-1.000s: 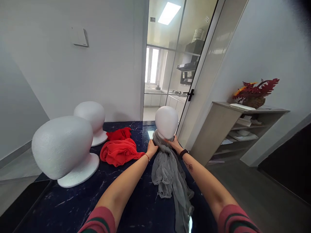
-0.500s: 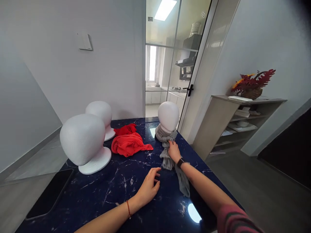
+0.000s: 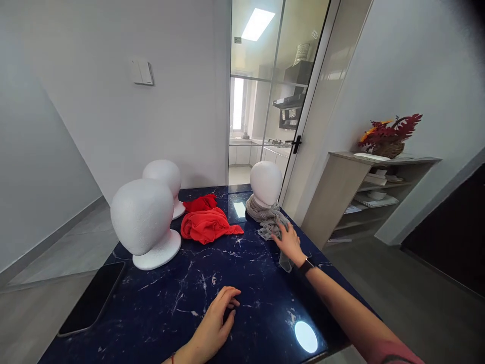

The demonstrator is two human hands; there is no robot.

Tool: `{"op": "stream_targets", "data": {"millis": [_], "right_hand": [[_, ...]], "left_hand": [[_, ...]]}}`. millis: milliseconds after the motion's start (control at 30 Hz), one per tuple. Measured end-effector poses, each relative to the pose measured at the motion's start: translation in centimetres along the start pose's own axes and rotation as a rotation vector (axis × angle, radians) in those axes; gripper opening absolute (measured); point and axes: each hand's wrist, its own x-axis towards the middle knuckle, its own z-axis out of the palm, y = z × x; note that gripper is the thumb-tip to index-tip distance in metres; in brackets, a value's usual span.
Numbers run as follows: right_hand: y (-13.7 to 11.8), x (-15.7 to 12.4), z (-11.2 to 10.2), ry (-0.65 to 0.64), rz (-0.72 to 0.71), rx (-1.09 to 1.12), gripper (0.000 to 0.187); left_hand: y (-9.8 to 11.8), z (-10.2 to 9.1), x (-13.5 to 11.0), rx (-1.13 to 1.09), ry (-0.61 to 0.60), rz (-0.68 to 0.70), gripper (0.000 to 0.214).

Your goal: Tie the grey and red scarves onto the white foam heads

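Observation:
A grey scarf (image 3: 268, 216) is wound around the neck of a white foam head (image 3: 265, 183) at the far right of the table. My right hand (image 3: 290, 243) lies over the scarf's loose end with its fingers spread, touching the fabric. Part of that end shows below the palm. My left hand (image 3: 216, 318) is over the near middle of the table, empty, its fingers loosely bent and the thumb apart. Red cloth (image 3: 208, 225) lies bunched in the middle left, beside two more white foam heads, a nearer one (image 3: 142, 215) and a farther one (image 3: 164, 177).
The dark blue marbled table (image 3: 185, 288) carries a black phone (image 3: 93, 298) at its left edge. Behind stands a glass door (image 3: 250, 101) with a black handle. To the right is a shelf unit (image 3: 318, 197) with a basket of red leaves (image 3: 390, 146) on top.
The scarf's hanging end has been pushed up toward the foam head and bunched. My right hand has shifted right and spread its fingers. My left hand has drawn back toward me.

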Motion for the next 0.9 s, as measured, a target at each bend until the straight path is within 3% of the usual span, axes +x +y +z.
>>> {"op": "stream_targets", "data": {"millis": [133, 200, 400, 500, 600, 667, 733, 833, 900], "right_hand": [[-0.5, -1.9, 0.7, -0.044, -0.062, 0.021, 0.040], [-0.2, -0.9, 0.9, -0.059, -0.060, 0.061, 0.033], [0.1, 3.4, 0.1, 0.001, 0.130, 0.090, 0.039], [-2.8, 2.4, -0.1, 0.026, 0.205, 0.092, 0.038], [-7.8, -2.1, 0.1, 0.044, 0.113, 0.142, 0.044], [-11.3, -6.4, 0.2, 0.018, -0.225, 0.365, 0.048], [-14.4, -10.4, 0.3, -0.082, -0.444, 0.570, 0.050], [-17.9, -13.8, 0.6, -0.268, -0.585, 0.746, 0.055], [-20.2, -13.8, 1.4, -0.377, -0.597, 0.823, 0.060]], "left_hand": [[0.0, 0.0, 0.3, -0.044, 0.042, 0.001, 0.037], [0.0, 0.0, 0.4, -0.056, 0.048, 0.001, 0.035], [0.2, 0.0, 0.1, -0.063, 0.070, 0.022, 0.033], [0.2, 0.2, 0.1, -0.067, 0.088, 0.021, 0.032], [0.5, 0.0, 0.2, -0.081, 0.166, 0.017, 0.029], [0.8, -0.6, 0.3, -0.084, 0.305, 0.036, 0.024], [1.0, -1.9, 0.4, -0.055, 0.516, 0.061, 0.018], [0.6, -5.2, 0.6, 0.035, 0.913, 0.084, 0.010], [-0.4, -8.4, 0.6, 0.070, 1.201, 0.060, 0.008]]}}
